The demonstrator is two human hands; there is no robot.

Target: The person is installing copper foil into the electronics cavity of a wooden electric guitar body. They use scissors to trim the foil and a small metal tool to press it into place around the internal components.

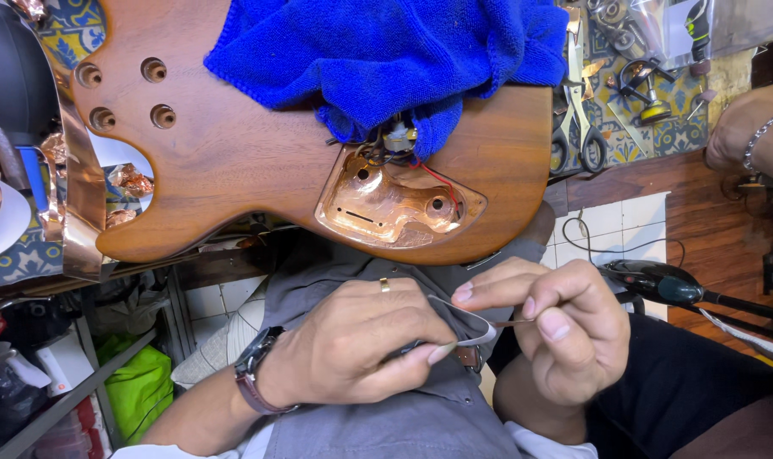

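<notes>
Head view looks straight down at a thin pale strip of wire or tape (476,327) that curves between both hands, low in the frame over the person's lap and just below the edge of the workpiece. The left hand (352,348), with a gold ring and a dark wristwatch (252,374), has its fingers curled together around something dark and slim; I cannot tell what that is, though thumb and forefinger pinch toward the strip's near end. The right hand (565,327) has its thumb and forefinger clamped on a short fine metal end, probably so the strip stays taut and steady close to the eyes.

Just above the hands lies a brown wooden guitar body (233,161), flat on the bench so that its open control cavity lined with copper foil (395,204) faces up, with red and black wires (429,174) running into it. A blue terry cloth (386,51) covers the upper part, likely padding the finish. Crumpled copper foil scraps (127,183) sit at the left; scissors (574,140) rest to the right, within reach. Another person's arm with a bracelet (748,127) shows at the far right.
</notes>
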